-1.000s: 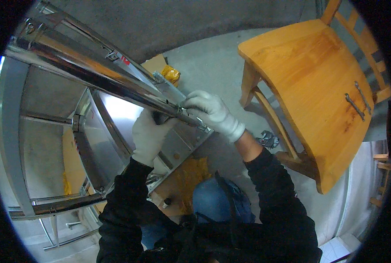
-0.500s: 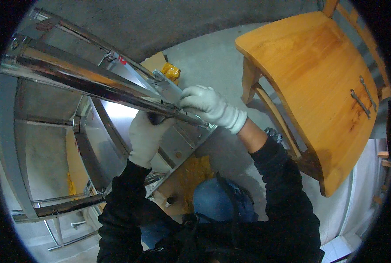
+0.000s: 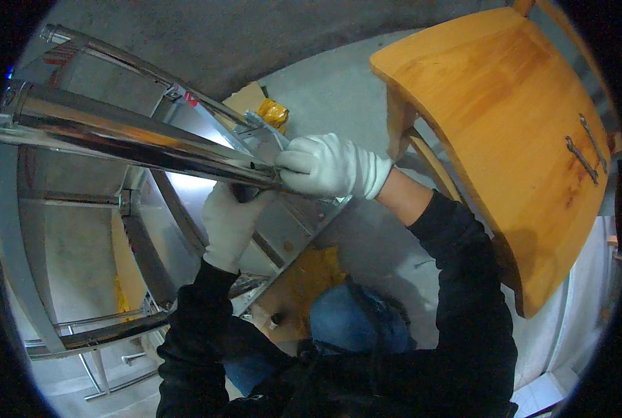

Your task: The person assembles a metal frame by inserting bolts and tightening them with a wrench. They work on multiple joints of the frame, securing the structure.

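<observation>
A thick, shiny metal tube slants across from the upper left, part of a metal frame. My right hand, in a white knit glove, is closed around the tube's narrower near end, which its fingers mostly hide. Just left of it, my left hand, gloved the same, grips the tube from below. Its fingertips are hidden behind the tube. Between its thumb and fingers shows a small dark patch that I cannot make out.
A wooden chair stands at the right with two wrenches on its seat. Metal panels and rails of the frame fill the left. A yellow plastic packet and cardboard lie on the floor.
My right hand has shifted slightly left and closed further over the tube's end, covering the thin tip that showed before. My left hand keeps its hold. The view has moved slightly.
</observation>
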The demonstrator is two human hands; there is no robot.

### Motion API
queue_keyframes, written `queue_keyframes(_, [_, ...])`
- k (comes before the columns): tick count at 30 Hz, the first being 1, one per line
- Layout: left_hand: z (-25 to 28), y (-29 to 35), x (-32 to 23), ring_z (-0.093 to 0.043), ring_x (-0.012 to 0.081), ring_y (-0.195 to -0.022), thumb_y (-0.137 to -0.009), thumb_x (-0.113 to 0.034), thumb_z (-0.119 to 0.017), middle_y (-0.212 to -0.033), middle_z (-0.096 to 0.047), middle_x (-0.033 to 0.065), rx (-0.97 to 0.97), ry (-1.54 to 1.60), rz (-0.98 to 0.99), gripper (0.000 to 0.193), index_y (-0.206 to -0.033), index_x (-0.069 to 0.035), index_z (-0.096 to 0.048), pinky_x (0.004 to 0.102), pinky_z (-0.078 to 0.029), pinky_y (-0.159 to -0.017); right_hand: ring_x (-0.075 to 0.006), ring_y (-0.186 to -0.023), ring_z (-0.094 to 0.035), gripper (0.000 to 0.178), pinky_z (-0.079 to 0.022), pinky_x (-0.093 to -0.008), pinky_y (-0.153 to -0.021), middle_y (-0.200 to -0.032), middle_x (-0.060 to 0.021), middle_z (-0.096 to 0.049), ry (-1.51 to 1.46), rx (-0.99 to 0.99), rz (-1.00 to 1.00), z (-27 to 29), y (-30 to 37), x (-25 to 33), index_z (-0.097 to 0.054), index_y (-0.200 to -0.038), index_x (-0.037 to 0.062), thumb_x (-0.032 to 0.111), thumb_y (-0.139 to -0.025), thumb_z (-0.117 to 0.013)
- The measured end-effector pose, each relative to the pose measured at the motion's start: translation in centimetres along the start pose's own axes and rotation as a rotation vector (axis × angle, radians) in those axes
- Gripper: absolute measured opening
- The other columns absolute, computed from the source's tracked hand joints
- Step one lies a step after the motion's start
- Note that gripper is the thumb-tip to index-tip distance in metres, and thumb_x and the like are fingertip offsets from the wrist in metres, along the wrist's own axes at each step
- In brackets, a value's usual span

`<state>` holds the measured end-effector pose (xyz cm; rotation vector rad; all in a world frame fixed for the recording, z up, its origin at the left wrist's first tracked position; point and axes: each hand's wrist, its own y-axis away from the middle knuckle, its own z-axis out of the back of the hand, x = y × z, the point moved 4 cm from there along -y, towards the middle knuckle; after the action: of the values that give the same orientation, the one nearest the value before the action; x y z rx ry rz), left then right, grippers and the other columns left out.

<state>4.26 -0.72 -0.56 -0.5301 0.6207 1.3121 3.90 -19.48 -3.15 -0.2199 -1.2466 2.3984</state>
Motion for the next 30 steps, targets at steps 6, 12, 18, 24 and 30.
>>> queue_keyframes(6, [0.2,0.3,-0.7,-0.066,0.0206,-0.092,-0.072,-0.02,-0.082,-0.1,-0.069,0.0105,-0.013,0.003,-0.015,0.045,-0.108,-0.002,-0.062,0.0326,-0.051,-0.083,-0.0236,-0.07,-0.059,0.012,-0.05,-0.0347,-0.054,-0.084,-0.0059,-0.059,-0.009,0.005,-0.102,-1.0,0.7,0.3,-0.062,-0.082,0.008,0.015,-0.072,-0.064])
queue_keyframes(12, [0.3,0.3,-0.8,-0.066,0.021,-0.09,-0.072,-0.02,-0.081,-0.099,-0.069,0.0103,-0.034,-0.032,-0.039,0.044,-0.107,-0.001,-0.062,0.0331,-0.051,-0.082,-0.0263,-0.073,-0.06,0.015,-0.052,-0.0372,-0.062,-0.087,-0.009,-0.06,-0.03,0.082,-0.173,-2.4,1.6,-1.2,-0.064,-0.088,0.0075,0.015,-0.075,-0.064])
queue_keyframes(18, [0.3,0.2,0.0,-0.067,0.0232,-0.09,-0.07,-0.024,-0.082,-0.097,-0.069,0.0125,-0.031,-0.094,-0.044,0.046,-0.106,-0.001,-0.062,0.034,-0.051,-0.081,-0.0304,-0.092,-0.065,0.021,-0.053,-0.0375,-0.078,-0.108,-0.0153,-0.063,-0.265,-0.11,-0.419,-2.3,4.3,-0.9,-0.065,-0.098,0.0038,0.011,-0.079,-0.066])
queue_keyframes(24, [0.4,0.3,-0.3,-0.067,0.0233,-0.09,-0.071,-0.024,-0.082,-0.097,-0.069,0.0123,-0.059,-0.069,-0.031,0.045,-0.105,-0.002,-0.063,0.034,-0.051,-0.082,-0.0316,-0.083,-0.065,0.015,-0.051,-0.0365,-0.07,-0.093,-0.0144,-0.066,-0.666,-0.19,-0.728,-0.9,4.0,-0.4,-0.063,-0.094,0.0031,0.011,-0.082,-0.068])
queue_keyframes(30, [0.3,0.3,-0.3,-0.067,0.0222,-0.091,-0.072,-0.023,-0.082,-0.097,-0.069,0.0112,-0.03,-0.024,-0.032,0.044,-0.106,-0.003,-0.063,0.0331,-0.052,-0.081,-0.0318,-0.079,-0.065,0.017,-0.051,-0.0375,-0.069,-0.087,-0.0149,-0.065,-0.567,-0.13,-0.667,-0.7,3.4,-0.1,-0.063,-0.094,0.003,0.012,-0.081,-0.069])
